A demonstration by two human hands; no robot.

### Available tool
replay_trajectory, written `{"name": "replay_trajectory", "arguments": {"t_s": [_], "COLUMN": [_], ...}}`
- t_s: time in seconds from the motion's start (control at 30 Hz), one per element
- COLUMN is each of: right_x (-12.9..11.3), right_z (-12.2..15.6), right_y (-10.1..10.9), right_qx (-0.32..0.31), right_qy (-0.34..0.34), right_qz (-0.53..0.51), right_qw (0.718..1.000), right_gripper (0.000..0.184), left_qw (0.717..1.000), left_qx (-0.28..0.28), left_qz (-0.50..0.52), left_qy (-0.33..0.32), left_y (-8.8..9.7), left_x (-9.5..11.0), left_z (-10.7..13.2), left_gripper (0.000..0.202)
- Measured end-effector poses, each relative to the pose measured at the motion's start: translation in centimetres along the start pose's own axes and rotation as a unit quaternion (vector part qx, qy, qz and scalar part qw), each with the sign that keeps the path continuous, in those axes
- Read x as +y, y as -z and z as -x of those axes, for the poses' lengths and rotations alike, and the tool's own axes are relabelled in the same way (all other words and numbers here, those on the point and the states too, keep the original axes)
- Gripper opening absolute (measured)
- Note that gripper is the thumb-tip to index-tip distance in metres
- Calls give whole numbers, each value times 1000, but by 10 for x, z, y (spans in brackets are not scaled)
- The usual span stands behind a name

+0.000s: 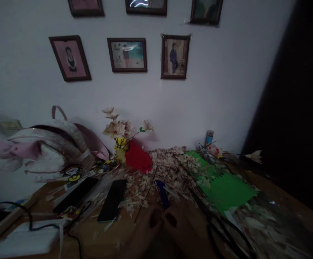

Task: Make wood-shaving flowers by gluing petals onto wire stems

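My left hand (149, 223) and my right hand (180, 222) meet low in the middle of the view, over the near part of the table. On each, thumb and fingers are pinched together, and the fingertips nearly touch. What they hold, if anything, is too dark and small to make out. Just beyond the fingertips lies a blue tool (162, 194) with a small red light on it. Pale petal-like flakes (167, 163) are heaped behind it, with thin dark stems among them. Scissors (221, 230) with black handles lie to the right of my right hand.
Left of my hands are a black phone (112, 200), another dark slab (77, 194) and a white box (28, 239) crossed by a black cable. A pale backpack (56, 144), handmade flowers (116, 127), red paper (139, 158) and green sheets (226, 190) stand or lie farther back.
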State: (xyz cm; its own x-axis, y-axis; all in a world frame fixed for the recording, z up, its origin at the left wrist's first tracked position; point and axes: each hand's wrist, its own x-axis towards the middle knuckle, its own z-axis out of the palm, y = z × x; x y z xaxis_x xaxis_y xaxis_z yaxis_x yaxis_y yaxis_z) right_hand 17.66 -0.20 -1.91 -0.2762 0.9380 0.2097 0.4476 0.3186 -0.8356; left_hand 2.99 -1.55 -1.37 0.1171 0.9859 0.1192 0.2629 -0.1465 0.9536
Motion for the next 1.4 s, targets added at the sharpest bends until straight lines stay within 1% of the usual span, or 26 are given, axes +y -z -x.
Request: {"name": "replay_trajectory", "arguments": {"t_s": [0.13,0.27,0.43,0.57,0.67,0.8,0.9,0.97,1.03,1.1,1.17,1.23,1.3,1.37,1.4], "right_x": [3,3,-1,-1,-1,-1,0,0,-1,-3,-4,-3,1,5,7], "right_z": [-1,-1,-1,0,1,1,-1,-3,-4,-4,-4,-4,-5,-5,-5], "right_y": [-2,-1,1,2,2,0,0,1,3,6,8,8,7,6,6], "right_qx": [-2,-4,-13,-1,-3,1,11,33,68,99,113,115,119,124,127], "right_qy": [-4,-10,-24,-34,-32,-36,-10,15,25,24,14,-3,-16,-13,-7], "right_qz": [-2,-19,-24,-29,-38,-31,-25,-13,5,20,19,-1,-7,12,28], "right_qw": [1000,1000,999,999,999,999,1000,999,997,995,993,993,993,992,992], "right_gripper": [15,16,15,15,16,16,13,11,11,10,11,11,11,11,11], "left_qw": [1000,998,998,999,998,997,997,997,996,995,994,993,992,989,988], "left_qx": [-21,-43,-39,-21,-10,-3,29,56,78,89,89,72,26,-25,-38], "left_qz": [9,42,55,44,54,69,67,47,19,-4,-30,-71,-112,-140,-146], "left_qy": [-4,-10,7,9,24,29,29,28,34,47,54,56,50,31,19], "left_y": [1,1,2,3,2,2,2,3,4,5,6,7,8,9,9], "left_x": [0,2,5,10,14,13,11,12,13,13,14,15,19,23,25], "left_z": [1,2,0,-1,-1,-1,-2,-3,-4,-5,-5,-2,1,6,7], "left_gripper": [24,21,17,15,13,9,9,9,6,6,9,10,16,26,31]}}
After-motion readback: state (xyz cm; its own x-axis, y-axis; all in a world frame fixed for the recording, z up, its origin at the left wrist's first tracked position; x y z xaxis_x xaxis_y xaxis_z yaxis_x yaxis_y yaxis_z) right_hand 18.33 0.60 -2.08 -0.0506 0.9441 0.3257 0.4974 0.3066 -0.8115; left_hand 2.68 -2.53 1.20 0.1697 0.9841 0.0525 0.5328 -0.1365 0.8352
